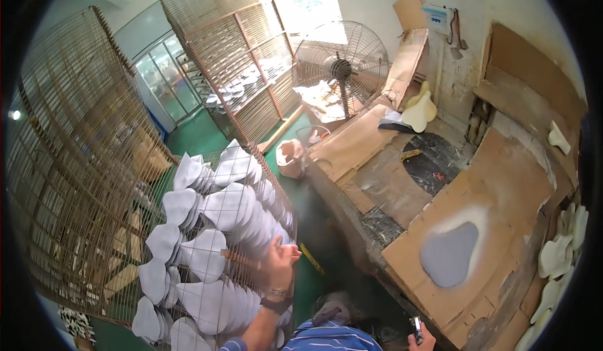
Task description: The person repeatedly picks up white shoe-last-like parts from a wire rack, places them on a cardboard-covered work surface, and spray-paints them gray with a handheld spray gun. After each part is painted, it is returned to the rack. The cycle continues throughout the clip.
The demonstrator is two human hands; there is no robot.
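Observation:
My left hand (281,262) reaches over the right side of a wire rack (267,169), fingers stretched and apart, holding nothing. Beside it, rows of light grey saddle-shaped pads (202,255) stand close together on the rack. Low in the picture, my right hand (424,340) is closed round a small metal tool, seemingly a spray gun (415,327); most of it is hidden. On the cardboard-covered bench to the right shows a grey pear-shaped patch (448,254) ringed by white overspray. I cannot tell whether it is a pad or a bare mark.
Tall wire racks (69,162) rise at the left and back. A large caged fan (341,68) stands beyond the bench (396,181). Yellowish saddle-shaped pieces (419,109) lie at its far end, more pale ones (555,257) along its right edge. A bucket (290,158) sits on the green floor.

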